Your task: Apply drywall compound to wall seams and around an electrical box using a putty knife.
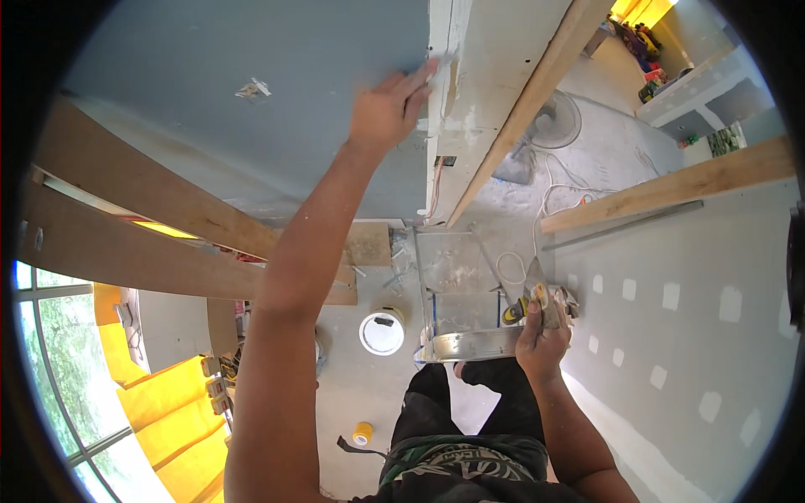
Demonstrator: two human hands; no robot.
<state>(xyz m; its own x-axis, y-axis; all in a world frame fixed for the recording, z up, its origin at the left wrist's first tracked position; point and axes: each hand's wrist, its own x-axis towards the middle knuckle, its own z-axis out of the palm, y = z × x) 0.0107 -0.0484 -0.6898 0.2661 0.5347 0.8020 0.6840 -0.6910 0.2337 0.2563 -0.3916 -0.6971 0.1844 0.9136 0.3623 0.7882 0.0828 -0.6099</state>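
My left hand [387, 109] reaches up to the edge of the white-coated wall panel [478, 75]. Its fingers are pressed together against the joint, slightly blurred. A thin greyish, blade-like shape shows at the fingertips, but I cannot make out what it is. Low on the right, my right hand [543, 344] is closed on a putty knife [537, 285] with a metal blade, its thumb lying over the front. Pale paste smears the metal. A yellow-and-black handle [513, 312] sticks out to the left of the thumb; whether it belongs to the same tool is unclear.
Below me stands a stepladder [474, 345]. A white bucket [381, 333] and a yellow roll [362, 433] are on the floor to its left. A wooden stud [537, 101] rises beside the panel. Farther off are a fan [558, 119] and loose cables [549, 189].
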